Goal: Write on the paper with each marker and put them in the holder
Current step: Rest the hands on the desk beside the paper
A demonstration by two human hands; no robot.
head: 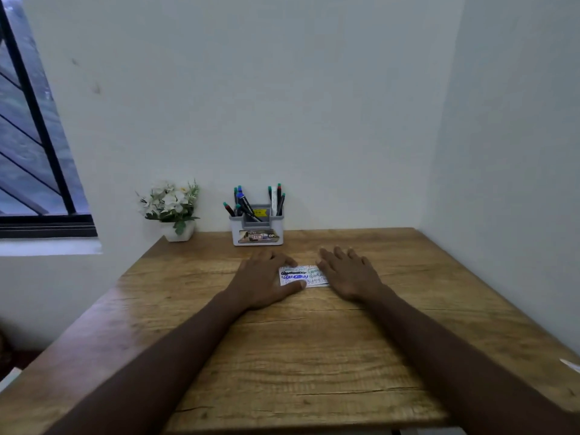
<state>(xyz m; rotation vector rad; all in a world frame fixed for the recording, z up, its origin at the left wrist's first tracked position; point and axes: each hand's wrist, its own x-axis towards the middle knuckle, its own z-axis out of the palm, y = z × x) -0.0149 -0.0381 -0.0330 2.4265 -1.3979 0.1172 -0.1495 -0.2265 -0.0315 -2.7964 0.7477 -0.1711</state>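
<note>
A small white paper (306, 275) covered with black, blue and green scribbles lies on the wooden table (314, 356). My left hand (266, 279) rests flat on its left end, fingers straight. My right hand (348, 273) lies flat on its right end, fingers spread. Behind the paper, against the wall, stands a grey holder (258, 229). Several markers (243, 202) with green, blue and red caps stand in its left and right compartments. Neither hand holds a marker.
A white pot of white flowers (171, 208) stands left of the holder at the wall. A window with black bars (34, 127) is at the far left. White walls close the table at the back and right. A white scrap (569, 364) lies at the table's right edge.
</note>
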